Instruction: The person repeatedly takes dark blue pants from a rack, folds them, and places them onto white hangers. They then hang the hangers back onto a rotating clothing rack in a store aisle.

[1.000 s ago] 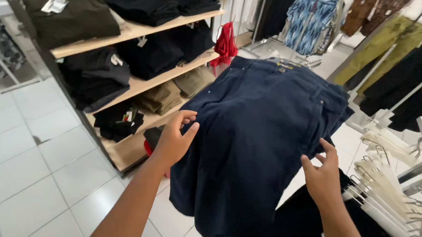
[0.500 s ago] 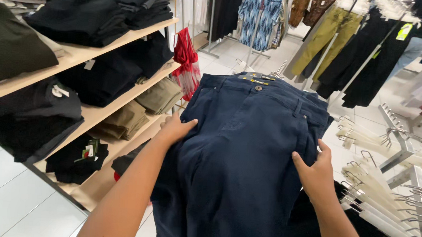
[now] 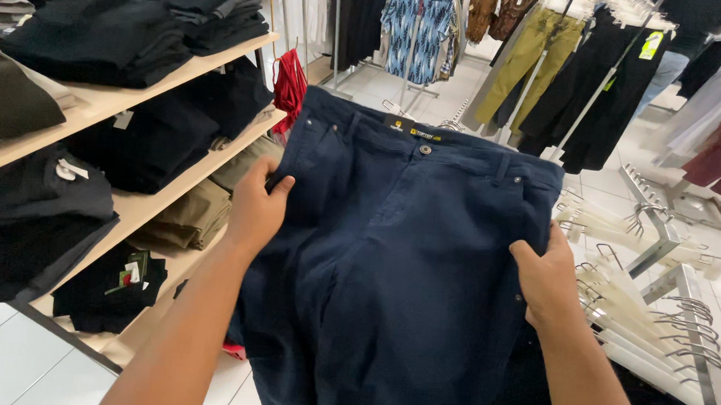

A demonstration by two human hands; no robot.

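Between both hands [image 3: 253, 208] [image 3: 549, 281], navy twill trousers [image 3: 398, 263] hang flat; waistband uppermost.

A small dark waistband label [image 3: 420, 132] with yellow marks sits at the top of the navy trousers [image 3: 398, 263], just above the button; a white tag [image 3: 66, 169] lies on the black folded stack on the middle shelf [image 3: 139, 206]; a card tag [image 3: 128, 273] in red, white and green rests on the dark pile below; a yellow-green hang tag [image 3: 651, 45] dangles on the far rack.
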